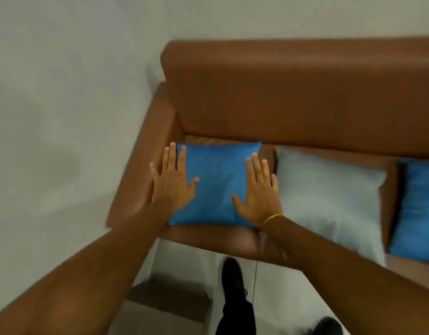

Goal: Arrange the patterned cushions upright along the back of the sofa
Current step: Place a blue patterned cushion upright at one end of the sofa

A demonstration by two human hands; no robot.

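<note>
A blue cushion (217, 180) lies flat on the seat at the left end of the brown sofa (293, 93), beside the armrest. My left hand (172, 182) hovers over its left edge with fingers spread. Over the cushion's right edge my right hand (258, 192) is spread the same way, a yellow band on the wrist. Neither hand grips anything. To the right a pale grey-blue cushion (329, 197) lies flat on the seat. A second blue cushion (416, 211) lies at the frame's right edge, partly cut off.
The sofa's left armrest (145, 170) stands close to a pale wall (63, 117). Its tall backrest runs along the top. Below, light floor tiles (182, 262) and my dark shoes (232, 276) show in front of the seat. A low greyish box (167, 308) sits on the floor.
</note>
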